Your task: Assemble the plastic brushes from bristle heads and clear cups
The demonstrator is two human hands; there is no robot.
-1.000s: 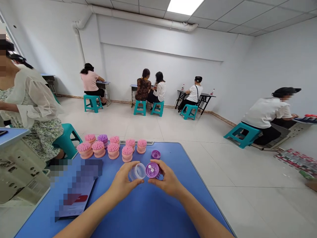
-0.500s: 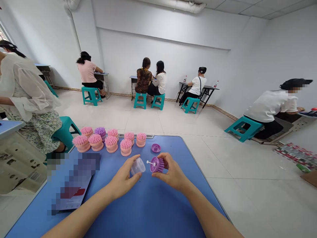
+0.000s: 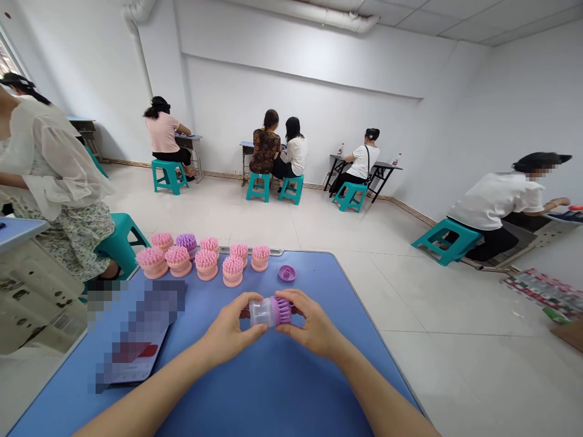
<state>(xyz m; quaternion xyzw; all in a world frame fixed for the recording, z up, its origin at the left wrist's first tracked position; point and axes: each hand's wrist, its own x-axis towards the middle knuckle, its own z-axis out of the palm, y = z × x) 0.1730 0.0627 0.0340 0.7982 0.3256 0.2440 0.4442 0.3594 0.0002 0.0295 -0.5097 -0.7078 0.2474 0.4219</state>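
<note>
My left hand (image 3: pixel 239 321) is closed around a clear plastic cup (image 3: pixel 261 313), which lies on its side in the air above the blue table. In my right hand (image 3: pixel 307 318) is a purple brush head (image 3: pixel 281 311), its bristles pointing right. The cup's mouth meets the back of the brush head, and the white stem seen before is hidden. Whether the two are locked together I cannot tell. Just beyond my hands a round purple cap (image 3: pixel 287 273) with a raised centre lies on the table.
Several pink brushes (image 3: pixel 206 265) and one purple brush (image 3: pixel 186 243) stand along the table's far left. A phone (image 3: pixel 141 358), partly pixelated, lies at the left. People sit on teal stools (image 3: pixel 257 187) farther off; one person (image 3: pixel 54 164) is close at left.
My hands have come together. The clear cup, earlier apart from the purple brush head, now meets its back and covers the white stem. The brush head has turned slightly.
</note>
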